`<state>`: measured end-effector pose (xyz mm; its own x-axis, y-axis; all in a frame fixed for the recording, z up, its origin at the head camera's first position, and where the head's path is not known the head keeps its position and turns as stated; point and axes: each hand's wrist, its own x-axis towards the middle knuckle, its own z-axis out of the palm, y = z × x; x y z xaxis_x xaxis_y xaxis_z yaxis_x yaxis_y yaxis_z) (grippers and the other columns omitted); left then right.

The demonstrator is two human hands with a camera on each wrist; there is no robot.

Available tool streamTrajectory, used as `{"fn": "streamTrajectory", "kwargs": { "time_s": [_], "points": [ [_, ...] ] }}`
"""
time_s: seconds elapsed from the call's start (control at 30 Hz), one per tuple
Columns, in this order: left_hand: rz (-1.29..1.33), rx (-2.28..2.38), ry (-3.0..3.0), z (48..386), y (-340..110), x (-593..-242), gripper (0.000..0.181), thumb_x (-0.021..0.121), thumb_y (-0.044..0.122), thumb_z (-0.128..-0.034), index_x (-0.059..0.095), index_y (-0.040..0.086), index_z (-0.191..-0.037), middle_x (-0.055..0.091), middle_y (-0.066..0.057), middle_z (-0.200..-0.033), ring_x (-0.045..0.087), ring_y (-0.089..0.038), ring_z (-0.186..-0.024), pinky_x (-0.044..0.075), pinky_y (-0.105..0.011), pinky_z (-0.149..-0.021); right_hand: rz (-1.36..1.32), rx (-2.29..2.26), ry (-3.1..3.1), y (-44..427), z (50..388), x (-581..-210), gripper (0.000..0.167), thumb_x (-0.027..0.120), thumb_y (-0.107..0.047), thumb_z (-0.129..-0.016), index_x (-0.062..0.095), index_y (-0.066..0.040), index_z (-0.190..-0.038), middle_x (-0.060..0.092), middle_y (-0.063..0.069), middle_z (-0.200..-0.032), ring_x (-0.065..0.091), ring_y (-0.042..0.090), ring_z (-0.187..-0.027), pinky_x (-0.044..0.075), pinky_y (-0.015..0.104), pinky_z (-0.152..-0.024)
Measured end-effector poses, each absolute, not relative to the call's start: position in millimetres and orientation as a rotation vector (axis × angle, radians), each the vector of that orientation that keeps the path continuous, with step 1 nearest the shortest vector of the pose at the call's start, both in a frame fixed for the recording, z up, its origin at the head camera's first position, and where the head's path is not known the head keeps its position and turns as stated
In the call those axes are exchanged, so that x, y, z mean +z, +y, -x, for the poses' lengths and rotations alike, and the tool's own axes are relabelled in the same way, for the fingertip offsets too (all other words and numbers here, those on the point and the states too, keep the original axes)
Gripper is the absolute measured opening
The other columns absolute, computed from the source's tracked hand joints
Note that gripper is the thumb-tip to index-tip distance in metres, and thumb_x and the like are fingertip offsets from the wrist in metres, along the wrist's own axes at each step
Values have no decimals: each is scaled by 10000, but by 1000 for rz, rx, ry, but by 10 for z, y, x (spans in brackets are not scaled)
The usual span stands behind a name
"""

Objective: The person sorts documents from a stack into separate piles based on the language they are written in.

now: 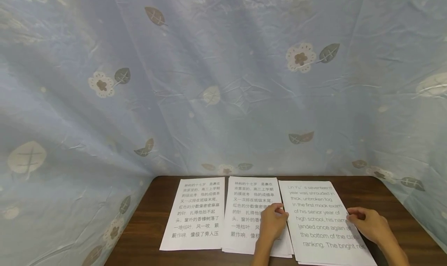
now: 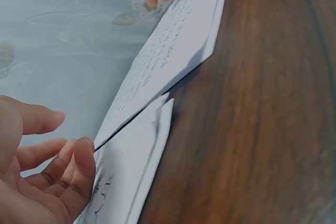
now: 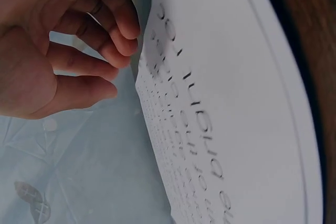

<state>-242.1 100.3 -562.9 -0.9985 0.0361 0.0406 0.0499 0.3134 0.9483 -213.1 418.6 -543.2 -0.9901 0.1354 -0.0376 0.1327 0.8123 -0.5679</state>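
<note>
Three stacks of printed sheets lie side by side on a dark wooden table. The right stack (image 1: 321, 219) bears English text; the middle stack (image 1: 249, 204) and left stack (image 1: 195, 211) bear Chinese text. My left hand (image 1: 271, 223) is over the right edge of the middle stack, beside the English one, fingers loosely bent with nothing between them in the left wrist view (image 2: 50, 177). At the English stack's right edge is my right hand (image 1: 371, 225); in the right wrist view the hand (image 3: 79, 45) has relaxed, bent fingers near the paper's edge (image 3: 236, 77), holding nothing visible.
The brown wooden tabletop (image 1: 139, 227) shows around the stacks. A pale blue curtain (image 1: 223, 83) printed with leaves and flowers hangs behind the table and along its sides. Lower sheets stick out slightly under the middle stack's front edge.
</note>
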Motion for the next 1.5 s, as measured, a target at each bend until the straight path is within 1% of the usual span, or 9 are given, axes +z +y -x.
{"fn": "streamTrajectory", "kwargs": {
  "time_s": [0.1,0.2,0.3,0.47,0.73,0.87,1.1,1.27,1.5],
  "points": [
    [94,-1824,-2542,2424,968,-5619,334,801,154,-910,772,59,-1230,691,73,-908,567,-20,-687,468,-201,-598,220,923,-2968,4151,2114,-5415,444,686,-272,-1016,697,72,-1296,778,195,-1098,689,244,-937,510,469,-781],
    [111,-1820,-2545,2415,913,-5601,326,800,156,-905,779,60,-1216,698,78,-898,571,-11,-684,469,-198,-609,194,936,-2957,4071,2106,-5403,468,697,-282,-1019,686,92,-1299,773,139,-1042,650,201,-889,484,394,-733],
    [137,-1826,-2549,2404,839,-5581,327,800,149,-902,778,47,-1213,700,74,-893,568,-10,-675,465,-190,-607,161,955,-2950,3960,2114,-5383,474,696,-295,-1027,687,88,-1308,771,101,-1038,641,178,-878,452,332,-713],
    [157,-1849,-2574,2397,700,-5547,354,789,174,-922,762,37,-1247,697,68,-915,584,-26,-671,472,-184,-589,158,1015,-2919,3753,2163,-5357,452,704,-290,-1023,698,56,-1315,783,158,-1098,734,229,-936,516,323,-724],
    [174,-1830,-2588,2431,479,-5498,385,772,205,-947,745,51,-1299,731,34,-961,639,-70,-677,503,-196,-564,198,1246,-2850,3424,2245,-5396,443,725,-225,-1005,678,72,-1331,754,138,-1074,680,142,-802,561,240,-629],
    [166,-1850,-2593,2450,387,-5499,406,768,212,-949,733,51,-1320,726,29,-973,667,-107,-665,522,-207,-553,204,1333,-2812,3287,2290,-5432,436,734,-187,-998,670,92,-1326,735,120,-1032,659,152,-753,561,239,-612],
    [185,-1804,-2609,2492,240,-5512,407,760,206,-959,727,46,-1333,736,21,-985,660,-91,-628,508,-205,-540,205,1408,-2777,3053,2353,-5453,438,725,-181,-994,670,81,-1341,725,114,-1018,674,164,-776,591,240,-637],
    [204,-1752,-2627,2504,91,-5515,416,760,203,-955,724,23,-1328,753,-17,-1011,644,-71,-695,511,-223,-610,213,1471,-2752,2901,2367,-5480,424,734,-175,-979,686,56,-1332,727,99,-1023,681,160,-788,599,244,-652],
    [221,-1696,-2650,2560,-112,-5522,421,758,193,-960,715,15,-1339,742,-18,-1009,642,-67,-685,518,-219,-585,191,1508,-2725,2711,2376,-5470,404,730,-161,-976,696,60,-1313,721,104,-1019,681,180,-795,606,261,-643]
  ]
}}
